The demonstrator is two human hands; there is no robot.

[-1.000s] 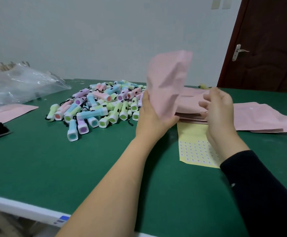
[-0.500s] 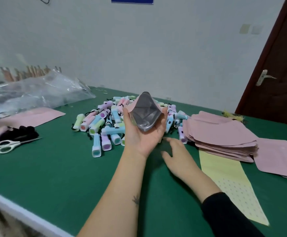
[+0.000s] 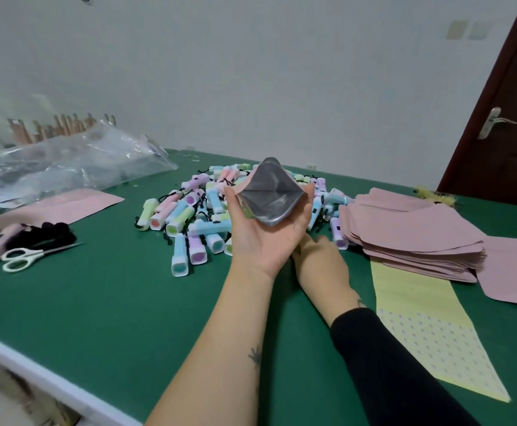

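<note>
While the left hand (image 3: 263,238) cups the pink pouch (image 3: 269,198), mouth spread toward the person, the right hand (image 3: 322,259) lies flat and empty beneath it; flashlight pile (image 3: 189,219) just ahead of it.

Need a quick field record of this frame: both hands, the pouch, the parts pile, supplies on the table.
left-hand grip: holds pink pouch, mouth spread open, silver lining showing
right-hand grip: low over table, next to flashlight pile; fingertips hidden behind left hand
pouch stack: flat pink pouches, right of pile
sticker sheet: yellow, far end under stack
scissors: white handles, far left
</note>
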